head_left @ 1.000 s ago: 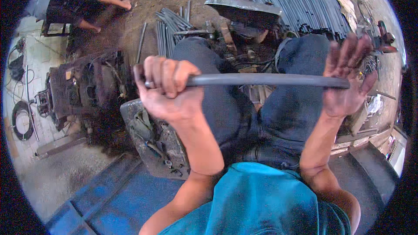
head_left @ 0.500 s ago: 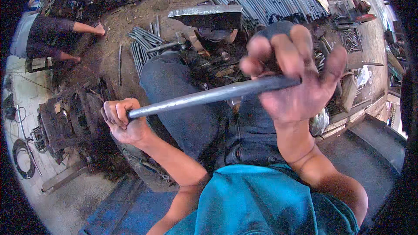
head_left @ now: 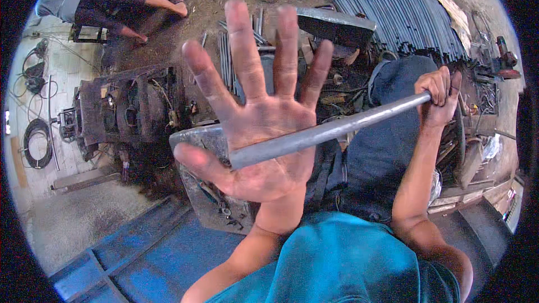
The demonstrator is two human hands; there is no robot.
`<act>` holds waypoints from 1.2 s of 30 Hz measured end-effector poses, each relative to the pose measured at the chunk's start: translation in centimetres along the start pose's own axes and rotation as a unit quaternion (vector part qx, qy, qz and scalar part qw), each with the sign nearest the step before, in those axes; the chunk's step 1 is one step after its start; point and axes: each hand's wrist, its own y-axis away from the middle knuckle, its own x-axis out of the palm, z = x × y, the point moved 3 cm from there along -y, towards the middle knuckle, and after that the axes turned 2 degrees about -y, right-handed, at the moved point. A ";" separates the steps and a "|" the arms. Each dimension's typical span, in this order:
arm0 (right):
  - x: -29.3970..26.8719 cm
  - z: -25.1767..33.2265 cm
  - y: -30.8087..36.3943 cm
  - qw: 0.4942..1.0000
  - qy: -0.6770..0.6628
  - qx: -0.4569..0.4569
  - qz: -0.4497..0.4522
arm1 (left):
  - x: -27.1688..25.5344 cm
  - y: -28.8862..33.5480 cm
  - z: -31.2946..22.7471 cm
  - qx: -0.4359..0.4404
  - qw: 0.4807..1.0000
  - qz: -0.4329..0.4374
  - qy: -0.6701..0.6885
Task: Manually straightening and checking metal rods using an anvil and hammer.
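Note:
A smooth grey metal rod [head_left: 331, 131] slants across in front of my lap, its left end nearer me. My left hand [head_left: 269, 126] is palm up with all fingers spread wide, and the rod's left end lies across the palm. Around the other end, at the right, the fingers of my right hand [head_left: 437, 96] are wrapped shut. Beneath the rod are my legs in dark trousers, and my left hand hides part of them.
Many metal rods [head_left: 404, 22] lie in rows on the ground ahead. A block with a shiny top edge [head_left: 337, 25] stands before me. Rusty machinery [head_left: 132, 104] is on the left. A person's legs [head_left: 112, 3] show at the far left. An angle grinder [head_left: 507, 59] is far right.
My left hand has opened from its grip on the rod and now spreads under its left end. My right hand, loosely open before, has closed around the right end. The view has shifted left.

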 end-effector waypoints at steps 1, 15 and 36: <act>0.0 0.1 0.1 1.000 0.002 -0.011 -0.011 | -0.1 0.1 0.2 -0.023 0.999 0.020 0.025; 8.2 -8.0 0.5 0.946 0.281 -0.100 0.125 | -14.1 -0.7 -2.9 -0.091 0.924 -0.224 0.295; 7.6 2.2 -7.9 0.943 0.330 0.044 -0.009 | -17.4 2.1 0.7 -0.484 0.819 0.121 -0.284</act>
